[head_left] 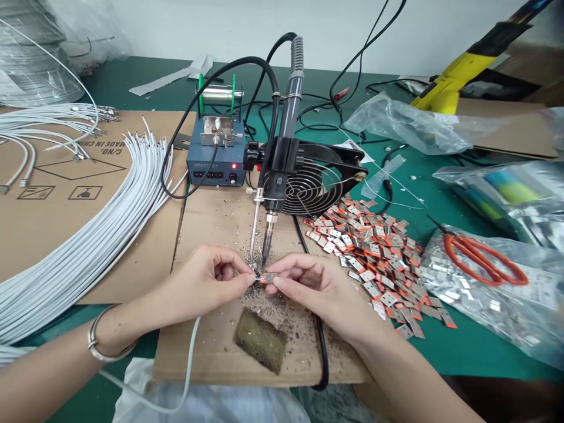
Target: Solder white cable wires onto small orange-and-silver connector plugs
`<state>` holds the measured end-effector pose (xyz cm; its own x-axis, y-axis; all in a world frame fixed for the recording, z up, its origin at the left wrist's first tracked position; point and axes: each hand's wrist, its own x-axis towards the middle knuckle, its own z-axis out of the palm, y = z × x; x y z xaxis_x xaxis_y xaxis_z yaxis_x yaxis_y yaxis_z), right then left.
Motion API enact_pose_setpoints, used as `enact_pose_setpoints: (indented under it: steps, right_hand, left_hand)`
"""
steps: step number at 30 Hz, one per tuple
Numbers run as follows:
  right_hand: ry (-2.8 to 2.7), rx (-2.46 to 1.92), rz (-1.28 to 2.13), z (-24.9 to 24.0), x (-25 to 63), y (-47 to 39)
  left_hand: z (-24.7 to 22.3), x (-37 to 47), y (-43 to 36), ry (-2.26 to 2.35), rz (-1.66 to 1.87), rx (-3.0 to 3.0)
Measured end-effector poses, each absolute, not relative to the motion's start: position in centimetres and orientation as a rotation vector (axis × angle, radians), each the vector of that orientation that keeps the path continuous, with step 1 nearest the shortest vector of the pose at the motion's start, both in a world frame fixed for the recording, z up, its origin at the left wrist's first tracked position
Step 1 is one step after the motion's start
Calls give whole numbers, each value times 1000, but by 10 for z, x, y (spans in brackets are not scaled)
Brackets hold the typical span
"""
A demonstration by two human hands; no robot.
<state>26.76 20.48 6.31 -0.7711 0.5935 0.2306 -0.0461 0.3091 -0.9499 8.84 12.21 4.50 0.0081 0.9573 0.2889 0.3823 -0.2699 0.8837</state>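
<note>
My left hand [207, 281] pinches the stripped end of a white wire [190, 352], which trails back under my wrist. My right hand [315, 285] holds a small orange and silver terminal piece [267, 277] between thumb and forefinger. Wire end and piece meet just under the tip of a mounted soldering iron [282, 141] and its solder feed tube [255, 232]. Both hands rest over a wooden board [211, 223] strewn with solder flecks.
A dark cleaning sponge [261, 339] lies on the board near me. A pile of orange terminal pieces [374, 247] spreads to the right, beside orange-handled scissors [480, 258] on a plastic bag. A bundle of white wires [101, 235] crosses cardboard on the left. Behind stand the soldering station [215, 161] and a fan [312, 182].
</note>
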Motion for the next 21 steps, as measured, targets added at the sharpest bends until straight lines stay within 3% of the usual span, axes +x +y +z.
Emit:
enact_pose_setpoints:
  steps: [21]
  right_hand:
    - [-2287, -468, 1201, 69, 279, 193]
  left_hand:
    - [37, 91, 109, 1289, 1101, 1760]
